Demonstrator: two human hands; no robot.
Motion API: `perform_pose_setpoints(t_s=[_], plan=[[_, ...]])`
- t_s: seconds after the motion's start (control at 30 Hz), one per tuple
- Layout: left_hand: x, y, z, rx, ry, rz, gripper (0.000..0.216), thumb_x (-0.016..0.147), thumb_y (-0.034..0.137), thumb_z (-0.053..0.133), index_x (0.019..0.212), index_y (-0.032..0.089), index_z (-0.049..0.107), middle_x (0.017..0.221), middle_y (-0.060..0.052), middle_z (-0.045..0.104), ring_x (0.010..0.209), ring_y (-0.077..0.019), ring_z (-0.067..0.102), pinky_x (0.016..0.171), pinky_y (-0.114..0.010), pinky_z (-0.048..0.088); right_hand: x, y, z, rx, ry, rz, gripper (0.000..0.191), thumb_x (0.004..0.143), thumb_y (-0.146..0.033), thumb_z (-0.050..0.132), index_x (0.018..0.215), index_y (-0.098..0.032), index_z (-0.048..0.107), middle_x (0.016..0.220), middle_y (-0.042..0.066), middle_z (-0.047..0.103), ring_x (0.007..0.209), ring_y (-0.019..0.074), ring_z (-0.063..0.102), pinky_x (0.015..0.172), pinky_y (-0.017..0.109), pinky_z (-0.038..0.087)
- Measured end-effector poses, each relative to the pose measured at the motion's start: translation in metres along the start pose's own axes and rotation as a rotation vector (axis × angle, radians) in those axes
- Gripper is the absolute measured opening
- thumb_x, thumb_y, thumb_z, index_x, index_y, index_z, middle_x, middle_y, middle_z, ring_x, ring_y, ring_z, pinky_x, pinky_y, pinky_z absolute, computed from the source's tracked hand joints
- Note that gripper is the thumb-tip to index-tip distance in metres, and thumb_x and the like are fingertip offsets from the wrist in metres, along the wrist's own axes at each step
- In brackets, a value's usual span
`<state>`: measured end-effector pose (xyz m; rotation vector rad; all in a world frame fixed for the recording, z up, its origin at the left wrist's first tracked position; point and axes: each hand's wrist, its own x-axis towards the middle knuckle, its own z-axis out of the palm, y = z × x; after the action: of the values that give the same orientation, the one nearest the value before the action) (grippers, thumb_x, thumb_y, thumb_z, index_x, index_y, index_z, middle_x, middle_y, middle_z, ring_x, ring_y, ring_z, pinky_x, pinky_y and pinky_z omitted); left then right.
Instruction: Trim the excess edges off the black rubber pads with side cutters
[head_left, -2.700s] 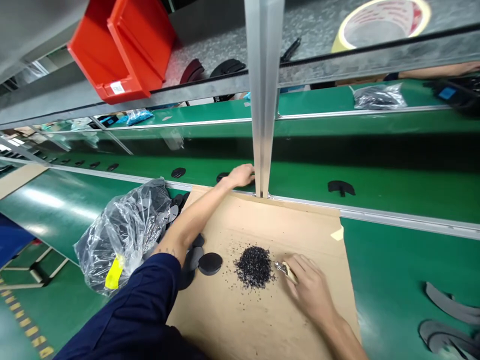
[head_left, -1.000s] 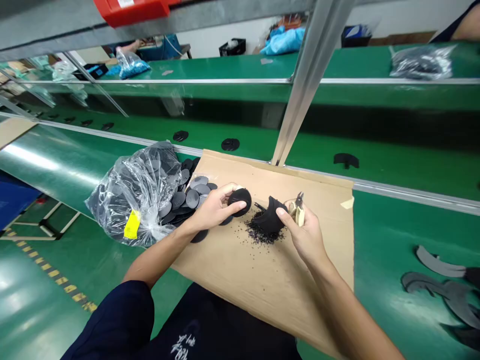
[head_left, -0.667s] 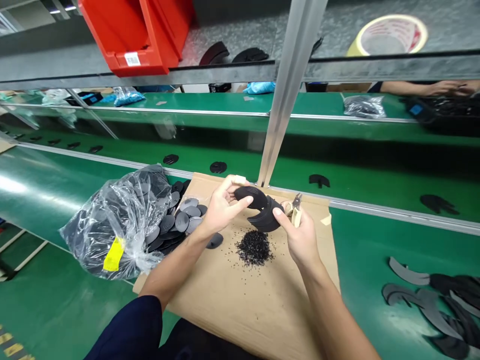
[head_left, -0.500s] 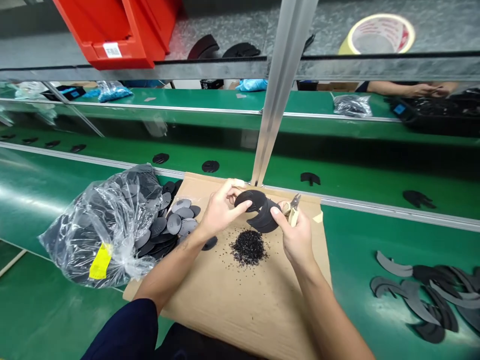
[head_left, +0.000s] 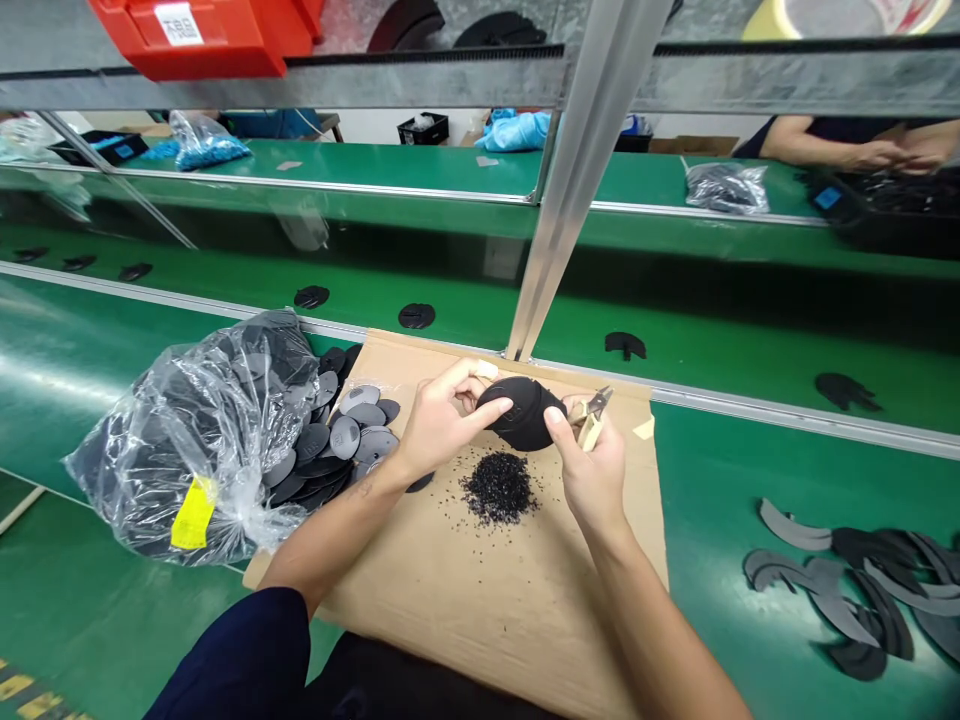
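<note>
My left hand [head_left: 441, 418] is closed on the edge of a black oval plastic disc [head_left: 504, 408], thumb on top. A pale cover sits on one of its fingertips. My right hand [head_left: 594, 470] pinches a black crescent-shaped plastic piece [head_left: 541, 425], which overlaps the disc; whether the two are joined I cannot tell. Side cutters [head_left: 592, 420] with cream handles are tucked in that same hand, jaws pointing up and right. Below the parts, a heap of small black plastic bits [head_left: 500, 488] lies on a brown cardboard sheet [head_left: 465, 610].
Loose oval discs [head_left: 345, 438] spill beside a clear plastic bag [head_left: 217, 420] at left. Crescent pieces [head_left: 847, 590] are piled at right. Black parts [head_left: 417, 316] lie spaced along the green belt [head_left: 465, 335]. A metal post [head_left: 559, 200] rises ahead. Another person's hands [head_left: 900, 152] are at back right.
The disc and crescent piece have come together, closing the gap between them. The disc has tilted. The view has shifted slightly downward.
</note>
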<state>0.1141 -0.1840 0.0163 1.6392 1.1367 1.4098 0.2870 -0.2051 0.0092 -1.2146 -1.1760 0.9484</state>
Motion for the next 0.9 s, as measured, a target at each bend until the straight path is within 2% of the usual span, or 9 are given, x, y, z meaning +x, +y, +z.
perform_pose_setpoints(t_s=[0.13, 0.27, 0.5, 0.7, 0.77, 0.87, 0.9], plan=[[-0.002, -0.001, 0.002, 0.06, -0.03, -0.001, 0.021, 0.085, 0.033, 0.075, 0.095, 0.019, 0.064, 0.063, 0.007, 0.054, 0.056, -0.0066, 0.046, 0.055, -0.018, 0.041, -0.004, -0.002, 0.001, -0.028, 0.002, -0.024, 0.035, 0.085, -0.05, 0.071, 0.081, -0.022, 0.051, 0.071, -0.003, 0.045, 0.065, 0.0125, 0.041, 0.059, 0.026, 0.04], [-0.004, -0.002, 0.003, 0.135, -0.033, 0.067, 0.019, 0.087, 0.032, 0.074, 0.095, 0.019, 0.064, 0.062, 0.007, 0.052, 0.055, -0.0064, 0.045, 0.054, -0.018, 0.039, -0.005, -0.003, 0.001, -0.036, 0.004, -0.026, 0.035, 0.086, -0.051, 0.07, 0.081, -0.022, 0.051, 0.072, -0.003, 0.046, 0.065, 0.0127, 0.043, 0.06, 0.026, 0.041], [-0.007, -0.001, 0.007, 0.111, -0.013, 0.105, 0.019, 0.09, 0.032, 0.07, 0.102, 0.018, 0.065, 0.066, 0.006, 0.058, 0.059, -0.0075, 0.052, 0.06, -0.019, 0.045, -0.005, -0.004, 0.001, -0.047, 0.017, -0.044, 0.033, 0.085, -0.048, 0.07, 0.081, -0.022, 0.051, 0.071, -0.003, 0.049, 0.064, 0.0127, 0.045, 0.059, 0.026, 0.042], [-0.006, -0.003, 0.008, 0.067, -0.02, 0.039, 0.021, 0.089, 0.036, 0.072, 0.096, 0.018, 0.065, 0.065, 0.005, 0.057, 0.06, -0.0087, 0.052, 0.06, -0.021, 0.047, -0.004, -0.005, 0.0, -0.065, 0.036, -0.055, 0.034, 0.085, -0.048, 0.073, 0.081, -0.021, 0.053, 0.072, -0.003, 0.049, 0.064, 0.013, 0.046, 0.06, 0.027, 0.043], [-0.004, -0.004, 0.009, 0.063, -0.018, 0.028, 0.023, 0.089, 0.037, 0.072, 0.102, 0.018, 0.065, 0.074, 0.002, 0.064, 0.067, -0.0111, 0.059, 0.065, -0.023, 0.052, -0.004, -0.004, -0.002, -0.079, 0.046, -0.076, 0.035, 0.085, -0.05, 0.074, 0.082, -0.021, 0.055, 0.074, -0.001, 0.053, 0.065, 0.0143, 0.049, 0.061, 0.028, 0.044], [0.0, -0.005, 0.013, 0.085, -0.039, 0.049, 0.031, 0.09, 0.035, 0.073, 0.113, 0.018, 0.062, 0.103, -0.007, 0.073, 0.092, -0.0187, 0.07, 0.084, -0.031, 0.06, 0.001, 0.002, -0.007, -0.108, 0.087, -0.159, 0.033, 0.084, -0.049, 0.077, 0.083, -0.022, 0.059, 0.078, 0.003, 0.059, 0.07, 0.0177, 0.055, 0.063, 0.031, 0.045], [0.003, -0.007, 0.014, 0.118, -0.087, 0.049, 0.033, 0.09, 0.034, 0.073, 0.118, 0.019, 0.062, 0.11, -0.009, 0.073, 0.096, -0.0194, 0.071, 0.086, -0.031, 0.062, 0.005, 0.005, -0.008, -0.118, 0.067, -0.185, 0.028, 0.087, -0.045, 0.077, 0.085, -0.022, 0.06, 0.08, 0.004, 0.06, 0.071, 0.0182, 0.056, 0.063, 0.031, 0.044]])
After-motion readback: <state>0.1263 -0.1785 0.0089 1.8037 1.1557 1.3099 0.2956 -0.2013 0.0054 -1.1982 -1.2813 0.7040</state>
